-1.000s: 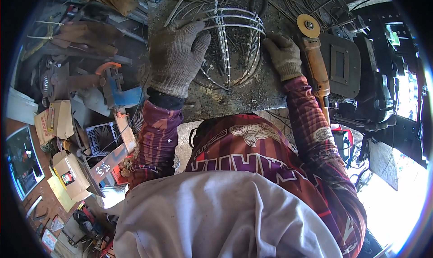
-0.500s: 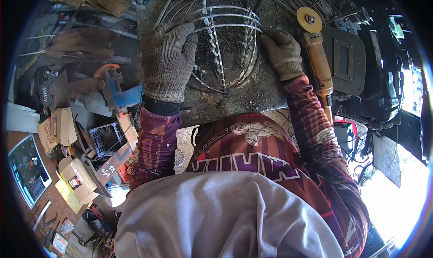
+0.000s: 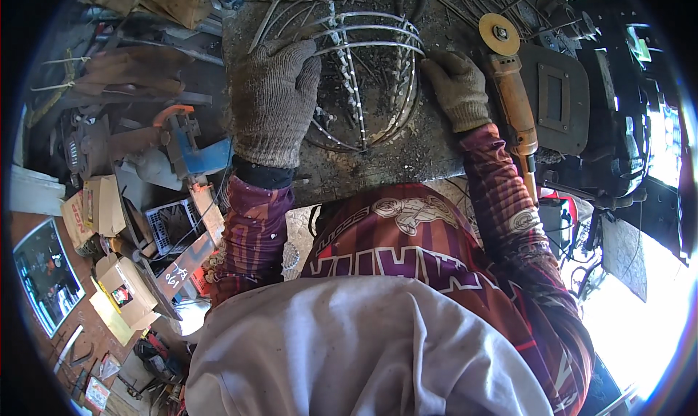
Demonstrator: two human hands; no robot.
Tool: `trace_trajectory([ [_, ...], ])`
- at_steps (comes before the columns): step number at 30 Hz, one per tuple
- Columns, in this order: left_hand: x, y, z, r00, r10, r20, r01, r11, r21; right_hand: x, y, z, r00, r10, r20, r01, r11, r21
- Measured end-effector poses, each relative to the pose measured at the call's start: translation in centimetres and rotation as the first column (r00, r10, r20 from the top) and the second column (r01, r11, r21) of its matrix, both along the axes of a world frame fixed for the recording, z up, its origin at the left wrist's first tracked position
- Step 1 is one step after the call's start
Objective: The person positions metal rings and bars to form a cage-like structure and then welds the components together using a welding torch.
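A round cage-like frame of bent metal rods (image 3: 371, 43) rests on the dark, gritty workbench (image 3: 342, 178) in front of me. Several curved bars cross its far part, and two rows of short metal bits run along its length. My left hand (image 3: 276, 100), in a grey knit glove, is closed at the frame's left side, with the thumb along the rods. On the opposite side my right hand (image 3: 458, 89), gloved the same way, pinches the rod ends between thumb and fingers. The gloves hide the exact grip points.
An orange angle grinder (image 3: 514, 100) with a tan disc (image 3: 499, 34) lies right of my right hand, beside a dark panel with a rectangular window (image 3: 552, 96). Loose wire rods (image 3: 465, 5) lie at the back. Left stand a blue-and-orange tool (image 3: 196, 151) and cardboard boxes (image 3: 127, 289).
Both hands and the rod frame have shifted very slightly to the right. The grip looks the same, and the grinder has stayed in place.
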State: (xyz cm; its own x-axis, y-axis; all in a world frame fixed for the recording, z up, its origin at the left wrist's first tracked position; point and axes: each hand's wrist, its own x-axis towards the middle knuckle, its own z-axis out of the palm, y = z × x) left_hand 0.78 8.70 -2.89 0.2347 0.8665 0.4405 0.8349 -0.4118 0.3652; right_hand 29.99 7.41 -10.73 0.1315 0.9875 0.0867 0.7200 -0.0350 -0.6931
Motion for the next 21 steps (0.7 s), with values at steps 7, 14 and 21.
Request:
trace_trajectory([
  [7,-0.19,0.26,-0.28,0.999,-0.036,0.014,0.036,0.999,0.037,-0.16,-0.19,0.39,1.0,-0.006,-0.016,0.006,1.0,0.007],
  [14,-0.24,0.16,-0.43,0.999,-0.03,0.026,0.03,0.999,0.02,0.04,-0.04,0.04,0.999,-0.001,0.036,0.002,1.0,-0.011],
  [21,-0.12,0.03,-0.44,1.0,-0.014,0.008,0.013,1.0,0.021,0.08,-0.08,-0.02,1.0,0.001,0.004,-0.001,1.0,0.006],
])
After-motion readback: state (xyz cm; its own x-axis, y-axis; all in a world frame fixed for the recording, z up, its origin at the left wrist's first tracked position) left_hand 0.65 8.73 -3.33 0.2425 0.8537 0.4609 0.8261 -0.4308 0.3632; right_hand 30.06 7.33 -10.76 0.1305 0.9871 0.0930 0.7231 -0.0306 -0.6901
